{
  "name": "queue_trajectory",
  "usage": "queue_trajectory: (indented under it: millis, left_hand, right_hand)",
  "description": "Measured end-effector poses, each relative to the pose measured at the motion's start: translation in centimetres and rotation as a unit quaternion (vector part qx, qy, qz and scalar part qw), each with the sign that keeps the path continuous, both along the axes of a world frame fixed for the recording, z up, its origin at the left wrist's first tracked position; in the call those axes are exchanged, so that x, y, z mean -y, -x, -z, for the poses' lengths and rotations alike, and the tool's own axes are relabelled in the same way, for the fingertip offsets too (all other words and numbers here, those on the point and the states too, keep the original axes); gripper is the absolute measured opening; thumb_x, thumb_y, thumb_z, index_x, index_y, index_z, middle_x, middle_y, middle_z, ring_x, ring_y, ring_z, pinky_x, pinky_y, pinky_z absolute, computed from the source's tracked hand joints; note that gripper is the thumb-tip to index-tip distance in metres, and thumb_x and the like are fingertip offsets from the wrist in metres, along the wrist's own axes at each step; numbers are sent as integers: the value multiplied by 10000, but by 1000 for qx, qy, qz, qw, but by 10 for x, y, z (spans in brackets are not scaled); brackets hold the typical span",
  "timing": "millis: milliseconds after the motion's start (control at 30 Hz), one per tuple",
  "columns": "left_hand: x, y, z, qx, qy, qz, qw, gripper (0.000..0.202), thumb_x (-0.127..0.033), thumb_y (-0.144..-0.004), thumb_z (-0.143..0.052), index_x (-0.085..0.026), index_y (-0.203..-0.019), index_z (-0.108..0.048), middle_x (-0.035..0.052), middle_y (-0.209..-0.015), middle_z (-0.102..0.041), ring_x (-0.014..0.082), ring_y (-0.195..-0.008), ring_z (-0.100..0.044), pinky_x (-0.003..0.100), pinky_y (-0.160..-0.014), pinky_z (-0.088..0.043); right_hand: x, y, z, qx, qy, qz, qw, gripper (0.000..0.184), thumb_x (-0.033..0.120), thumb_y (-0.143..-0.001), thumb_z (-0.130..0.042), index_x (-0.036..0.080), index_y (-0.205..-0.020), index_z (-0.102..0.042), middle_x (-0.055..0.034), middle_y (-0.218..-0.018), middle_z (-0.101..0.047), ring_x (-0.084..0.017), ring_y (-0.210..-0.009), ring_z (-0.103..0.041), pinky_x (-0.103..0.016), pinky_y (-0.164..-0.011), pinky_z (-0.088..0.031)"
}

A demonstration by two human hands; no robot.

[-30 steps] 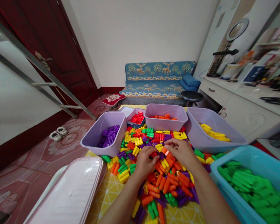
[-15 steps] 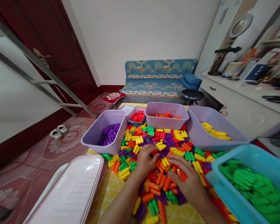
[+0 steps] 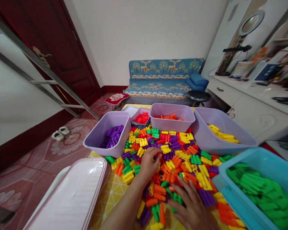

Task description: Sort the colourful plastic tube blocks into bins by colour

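A pile of small plastic tube blocks point(image 3: 172, 153) in orange, yellow, green, purple and red covers the yellow tablecloth. My left hand point(image 3: 150, 163) rests on the pile's middle with fingers curled down onto the blocks; whether it holds one I cannot make out. My right hand point(image 3: 191, 207) lies lower, near the front edge, with fingers spread flat over green and orange blocks. Behind the pile stand lilac bins with purple blocks point(image 3: 111, 135), orange blocks point(image 3: 169, 117) and yellow blocks point(image 3: 223, 136), and a small box of red blocks point(image 3: 141, 118).
A light blue bin point(image 3: 259, 156) with green blocks stands at the right. A pale pink lid point(image 3: 74, 195) lies at the front left. Beyond the table are a patterned blue sofa point(image 3: 164, 80), a round stool point(image 3: 198, 95), a ladder point(image 3: 43, 73) and white cabinets point(image 3: 249, 105).
My right hand has drawn back from the middle of the pile toward me and down, its fingers now spread flat. My left hand has stayed almost in place.
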State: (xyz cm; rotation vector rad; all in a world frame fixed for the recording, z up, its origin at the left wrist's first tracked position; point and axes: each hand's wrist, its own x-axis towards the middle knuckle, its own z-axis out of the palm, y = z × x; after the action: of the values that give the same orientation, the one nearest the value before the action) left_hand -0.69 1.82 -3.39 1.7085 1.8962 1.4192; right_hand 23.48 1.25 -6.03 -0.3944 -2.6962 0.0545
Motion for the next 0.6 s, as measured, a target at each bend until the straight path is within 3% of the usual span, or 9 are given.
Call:
queue_trajectory:
  millis: [100, 300, 467, 600]
  left_hand:
    - [1, 0, -1, 17, 2, -13, 1000, 193, -135, -876, -515, -194, -977, -668, 61, -968, -694, 201, -938, -613, 339, -851, -478]
    - [1, 0, 1, 40, -25, -27, 999, 221, -154, -899, -475, -188, -1045, -638, 75, -1027, -669, 198, -983, -602, 356, -893, -470]
    - [0, 0, 3, 55, -66, -53, 995, 348, -79, -854, -467, -198, -1161, -581, 94, -1205, -579, 210, -1161, -520, 395, -1023, -406]
    - [0, -1, 3, 51, -66, -74, 994, 429, -32, -805, -469, -208, -1184, -567, 93, -1252, -545, 223, -1213, -481, 420, -1059, -377]
  right_hand:
    - [-19, 21, -12, -26, -15, 54, 998, 297, 169, -815, -598, 326, -1059, -661, -16, -1470, -413, -302, -1381, -298, -569, -1078, -289]
    - [-48, 71, -26, -37, 21, 116, 992, 318, 256, -828, -605, 260, -1146, -594, -74, -1448, -428, -306, -1354, -332, -597, -1099, -232]
    - [-68, 101, -28, -84, 63, 186, 977, 283, 294, -847, -550, 192, -1108, -590, -132, -1379, -488, -300, -1243, -465, -548, -1055, -331]
    - [-86, 121, -35, -99, 91, 222, 966, 412, 208, -843, -504, 135, -1248, -515, -155, -1376, -492, -276, -1256, -454, -468, -1036, -367]
